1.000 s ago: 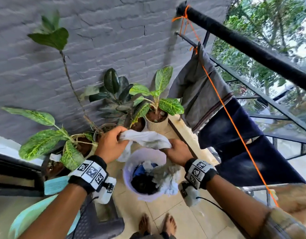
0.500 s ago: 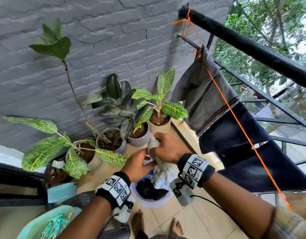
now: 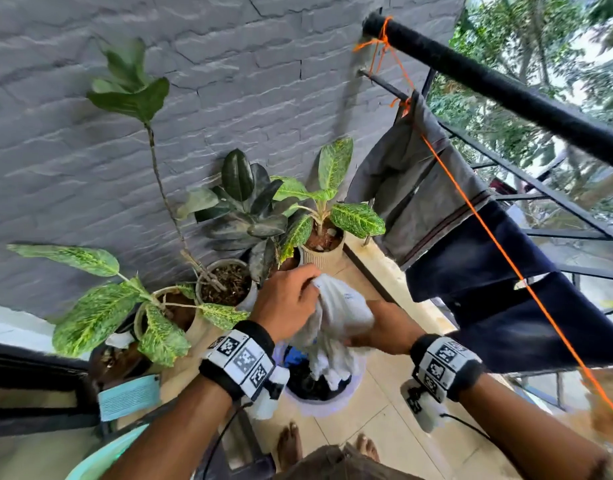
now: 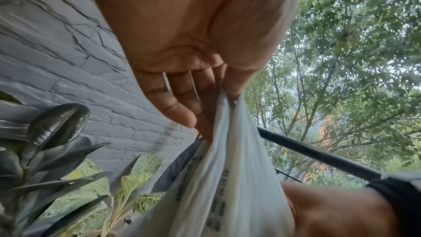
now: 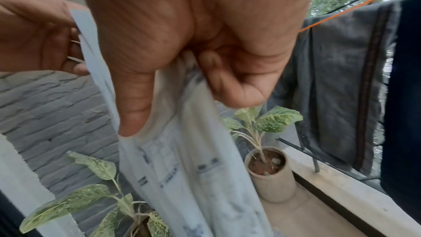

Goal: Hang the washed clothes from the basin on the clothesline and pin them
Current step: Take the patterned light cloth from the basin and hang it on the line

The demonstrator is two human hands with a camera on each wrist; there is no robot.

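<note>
A white printed cloth [image 3: 336, 313] hangs over the pale basin [image 3: 319, 405] on the floor, its lower end still in the basin among dark and blue clothes. My left hand [image 3: 287, 303] pinches its upper edge; in the left wrist view the cloth [image 4: 227, 177] runs down from my left hand [image 4: 218, 100]. My right hand [image 3: 384, 329] grips the cloth lower on the right; the right wrist view shows my right hand [image 5: 182, 71] curled round the bunched cloth [image 5: 182, 168]. The orange clothesline [image 3: 471, 209] runs along the right, with a grey garment [image 3: 412, 188] and a dark blue garment [image 3: 506, 292] draped over it.
Several potted plants [image 3: 322, 237] stand along the grey brick wall [image 3: 125, 133] behind the basin. A black railing bar [image 3: 506, 91] tops the balcony fence on the right. A teal tub [image 3: 101, 462] sits at lower left. My bare feet [image 3: 291, 448] stand on the tiled floor.
Both hands have risen with the white cloth, drawing more of it out of the basin. The left hand moved up to the cloth's top edge and the right hand dropped lower on it.
</note>
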